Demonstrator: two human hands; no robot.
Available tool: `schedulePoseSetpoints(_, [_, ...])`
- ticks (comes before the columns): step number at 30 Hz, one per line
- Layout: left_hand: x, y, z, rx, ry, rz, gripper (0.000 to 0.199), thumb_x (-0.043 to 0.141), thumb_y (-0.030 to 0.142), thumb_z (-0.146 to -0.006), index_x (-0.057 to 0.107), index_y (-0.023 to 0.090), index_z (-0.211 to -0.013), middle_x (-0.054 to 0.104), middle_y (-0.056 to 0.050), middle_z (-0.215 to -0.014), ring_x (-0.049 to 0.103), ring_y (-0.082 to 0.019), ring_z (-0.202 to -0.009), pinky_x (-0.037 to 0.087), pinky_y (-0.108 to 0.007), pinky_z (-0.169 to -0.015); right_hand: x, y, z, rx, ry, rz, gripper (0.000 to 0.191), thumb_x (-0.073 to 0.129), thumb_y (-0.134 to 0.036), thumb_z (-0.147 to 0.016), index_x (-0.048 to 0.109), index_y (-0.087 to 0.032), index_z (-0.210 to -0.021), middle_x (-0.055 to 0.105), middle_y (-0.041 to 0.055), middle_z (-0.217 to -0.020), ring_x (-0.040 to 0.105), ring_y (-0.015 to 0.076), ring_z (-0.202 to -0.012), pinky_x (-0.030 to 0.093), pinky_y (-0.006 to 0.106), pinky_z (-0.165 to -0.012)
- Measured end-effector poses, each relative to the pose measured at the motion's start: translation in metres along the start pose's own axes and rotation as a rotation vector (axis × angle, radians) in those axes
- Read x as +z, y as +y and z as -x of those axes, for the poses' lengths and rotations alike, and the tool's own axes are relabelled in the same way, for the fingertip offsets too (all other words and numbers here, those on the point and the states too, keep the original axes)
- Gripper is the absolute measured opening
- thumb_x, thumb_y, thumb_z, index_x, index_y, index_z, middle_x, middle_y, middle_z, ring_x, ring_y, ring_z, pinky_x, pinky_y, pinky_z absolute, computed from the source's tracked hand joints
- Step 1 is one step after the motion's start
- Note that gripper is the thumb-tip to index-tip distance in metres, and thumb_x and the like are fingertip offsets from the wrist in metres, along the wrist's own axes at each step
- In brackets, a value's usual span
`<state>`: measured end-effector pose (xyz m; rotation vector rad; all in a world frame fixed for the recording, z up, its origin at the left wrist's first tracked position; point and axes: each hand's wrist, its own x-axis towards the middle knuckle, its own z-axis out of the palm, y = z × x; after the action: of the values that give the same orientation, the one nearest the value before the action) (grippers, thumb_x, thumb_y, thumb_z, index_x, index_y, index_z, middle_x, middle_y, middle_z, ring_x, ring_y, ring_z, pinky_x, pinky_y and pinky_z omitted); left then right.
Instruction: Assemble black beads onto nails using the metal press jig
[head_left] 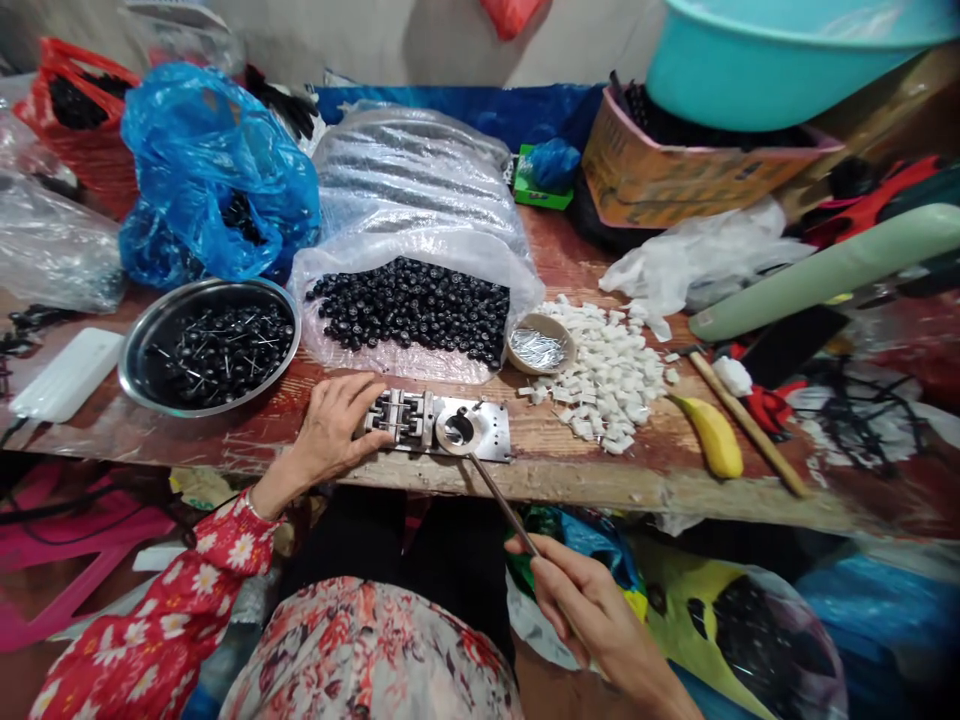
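Jig (416, 420) is being borne by the bench (637, 485), front edge, mid-span. Its left end is being covered by the left hand (337, 425), thumb and fingers parted; can't tell if a part is being pinched there. Lever (501, 492), sloping from the jig's ring (441, 432) toward the body, is being gripped by the right hand (574, 600), fingers wrapped round it. Black caps (412, 305) are being held in an open bag (345, 360) just behind the jig. Pins (538, 350) are being held by a small bowl (568, 355), white pieces (607, 370) being heaped beside it. Farther right, a banana (709, 435) is being flanked by a wooden handle (750, 426).
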<state>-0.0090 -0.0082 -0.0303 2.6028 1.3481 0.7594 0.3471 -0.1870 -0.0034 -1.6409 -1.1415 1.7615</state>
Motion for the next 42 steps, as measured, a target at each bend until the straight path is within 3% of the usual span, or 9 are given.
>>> schedulePoseSetpoints(5, [0.016,0.003,0.001,0.002,0.037,-0.046,0.085,0.03,0.08,-0.098,0.061,0.014,-0.141,0.06,-0.025,-0.146,0.055,-0.038,-0.134,0.034,-0.055,-0.114,0.027,-0.005,0.006,0.007,0.079,-0.051,0.065,0.055,-0.073,-0.096,0.063,-0.016,-0.126,0.036,-0.0111,-0.05,0.027,0.0069,-0.037,0.016,0.02,-0.038])
schedulePoseSetpoints(15, [0.02,0.003,0.0,0.012,0.049,-0.099,0.093,0.021,0.085,-0.094,0.062,0.012,-0.135,0.063,-0.024,-0.138,0.056,-0.037,-0.13,0.035,-0.051,-0.111,0.098,-0.009,0.011,0.006,0.231,-0.289,0.059,0.06,-0.073,-0.094,0.059,-0.021,-0.12,0.038,-0.012,-0.051,0.026,0.0051,-0.036,0.021,0.017,-0.035])
schedulePoseSetpoints(20, [0.023,0.003,0.001,0.002,0.063,-0.089,0.095,0.022,0.086,-0.093,0.063,0.011,-0.135,0.062,-0.025,-0.138,0.056,-0.037,-0.127,0.035,-0.052,-0.109,0.133,-0.007,0.004,-0.017,0.183,-0.495,0.05,0.06,-0.07,-0.097,0.053,-0.024,-0.116,0.041,-0.013,-0.056,0.025,0.0034,-0.036,0.023,0.015,-0.035])
schedulePoseSetpoints(24, [0.023,0.002,0.002,-0.02,0.049,-0.068,0.092,0.022,0.085,-0.095,0.061,0.014,-0.137,0.062,-0.023,-0.14,0.056,-0.036,-0.129,0.035,-0.051,-0.11,0.138,-0.002,0.0,-0.047,0.131,-0.571,0.048,0.061,-0.068,-0.097,0.051,-0.025,-0.115,0.04,-0.0138,-0.056,0.026,0.0032,-0.035,0.024,0.015,-0.035])
schedulePoseSetpoints(29, [0.008,0.003,0.001,0.027,0.034,0.009,0.062,0.042,0.063,-0.105,0.054,0.015,-0.142,0.057,-0.022,-0.148,0.053,-0.034,-0.135,0.037,-0.051,-0.112,0.126,0.002,0.002,-0.06,0.132,-0.461,0.052,0.058,-0.071,-0.097,0.049,-0.024,-0.118,0.044,-0.0124,-0.06,0.027,0.0037,-0.037,0.023,0.016,-0.036])
schedulePoseSetpoints(33, [-0.014,0.006,-0.005,0.09,0.033,0.102,0.038,0.059,0.031,-0.097,0.059,0.02,-0.133,0.063,-0.014,-0.143,0.053,-0.031,-0.135,0.038,-0.051,-0.115,0.103,0.002,0.003,-0.048,0.139,-0.177,0.056,0.046,-0.072,-0.101,0.052,-0.022,-0.126,0.04,-0.0122,-0.055,0.032,0.0079,-0.038,0.024,0.019,-0.037])
schedulePoseSetpoints(36, [-0.022,0.007,-0.014,0.162,-0.027,0.118,0.027,0.061,0.024,-0.09,0.064,0.022,-0.116,0.07,-0.009,-0.128,0.056,-0.03,-0.129,0.037,-0.052,-0.115,0.067,0.001,0.002,-0.179,0.182,0.244,0.047,0.044,-0.064,-0.104,0.064,-0.022,-0.114,0.053,-0.0055,-0.054,0.052,0.0145,-0.045,0.036,0.023,-0.043])
schedulePoseSetpoints(39, [-0.022,0.008,-0.023,0.221,-0.088,0.115,0.015,0.06,0.021,-0.086,0.065,0.021,-0.1,0.072,-0.009,-0.116,0.059,-0.03,-0.121,0.038,-0.051,-0.11,0.016,0.006,-0.003,-0.433,0.309,0.765,0.041,0.042,-0.054,-0.107,0.072,-0.026,-0.107,0.08,0.005,-0.082,0.076,0.0222,-0.068,0.049,0.027,-0.058])
schedulePoseSetpoints(42, [-0.017,0.009,-0.03,0.226,-0.101,0.131,0.01,0.061,0.019,-0.081,0.064,0.02,-0.091,0.072,-0.008,-0.107,0.061,-0.028,-0.109,0.041,-0.048,-0.104,-0.035,0.011,-0.018,-0.629,0.513,1.189,0.043,0.039,-0.049,-0.109,0.075,-0.025,-0.114,0.084,0.0065,-0.094,0.077,0.0229,-0.069,0.048,0.03,-0.056])
